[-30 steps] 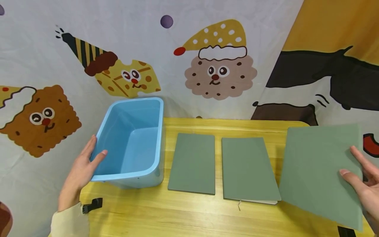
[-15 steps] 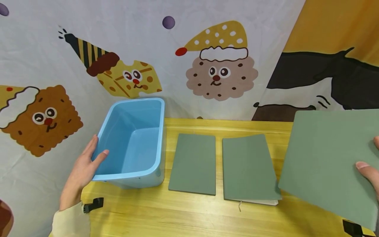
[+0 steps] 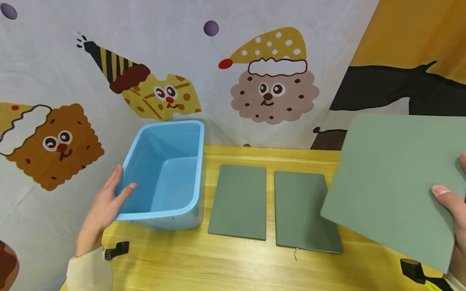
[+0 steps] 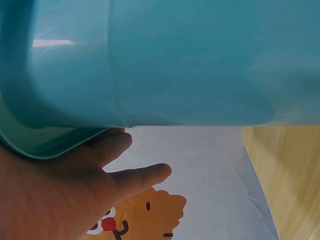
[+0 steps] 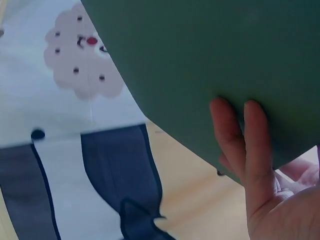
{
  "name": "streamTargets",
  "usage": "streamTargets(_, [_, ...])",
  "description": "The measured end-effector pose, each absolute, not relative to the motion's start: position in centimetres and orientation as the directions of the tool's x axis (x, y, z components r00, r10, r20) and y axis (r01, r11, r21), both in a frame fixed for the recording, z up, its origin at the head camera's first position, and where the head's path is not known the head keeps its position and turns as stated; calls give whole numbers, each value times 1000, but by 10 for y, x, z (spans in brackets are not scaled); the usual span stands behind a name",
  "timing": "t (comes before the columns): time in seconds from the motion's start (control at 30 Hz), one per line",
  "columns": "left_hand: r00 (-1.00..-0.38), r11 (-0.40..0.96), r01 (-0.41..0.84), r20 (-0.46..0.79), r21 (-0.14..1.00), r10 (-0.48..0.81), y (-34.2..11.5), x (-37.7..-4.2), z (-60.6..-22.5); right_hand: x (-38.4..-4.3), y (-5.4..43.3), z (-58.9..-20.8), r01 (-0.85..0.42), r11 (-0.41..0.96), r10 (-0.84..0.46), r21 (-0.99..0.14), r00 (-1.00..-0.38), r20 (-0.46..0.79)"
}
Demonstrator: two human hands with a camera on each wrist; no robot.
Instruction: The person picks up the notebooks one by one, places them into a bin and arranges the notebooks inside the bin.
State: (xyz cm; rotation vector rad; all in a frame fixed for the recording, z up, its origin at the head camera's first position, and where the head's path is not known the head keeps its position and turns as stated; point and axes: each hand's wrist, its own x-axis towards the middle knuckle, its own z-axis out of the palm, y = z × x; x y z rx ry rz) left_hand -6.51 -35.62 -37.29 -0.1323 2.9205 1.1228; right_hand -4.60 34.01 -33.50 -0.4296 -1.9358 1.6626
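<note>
Nearest to the camera, the right hand (image 3: 453,214) pinches the held green notebook (image 3: 389,182), thumb on one face and fingers on the other, above the right part of the counter (image 3: 174,266). The left hand (image 3: 103,204), its fingers rather straight and spread, rests at the rim of the blue bin (image 3: 199,169). Near the bin lie the middle notebook (image 3: 238,202) and, beside it, the right notebook (image 3: 300,208). Behind hangs a printed cloth (image 3: 214,93). I judge the step in hand is carrying; the next move calls for enough height, so the corner does not catch the cover underneath.
</note>
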Motion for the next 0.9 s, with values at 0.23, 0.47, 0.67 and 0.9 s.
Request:
streamTargets(0.23, [-998, 743, -64, -25, 666, -64, -357, -66, -374, -56, 303, -327, -286, -163, 487, -944, -856, 175])
streamTargets(0.47, [-998, 738, -47, -10, 673, -55, -355, -66, -372, -65, 259, -327, -259, -168, 384, -951, -906, 179])
streamTargets(0.67, [-1000, 716, -31, -22, 697, -21, -358, -65, -371, -71, 223, -328, -229, -222, 224, -948, -958, 179])
streamTargets(0.9, [-999, 625, 40, 19, 780, 41, -364, -64, -375, -80, 181, -329, -140, -339, 81, -930, -990, 119])
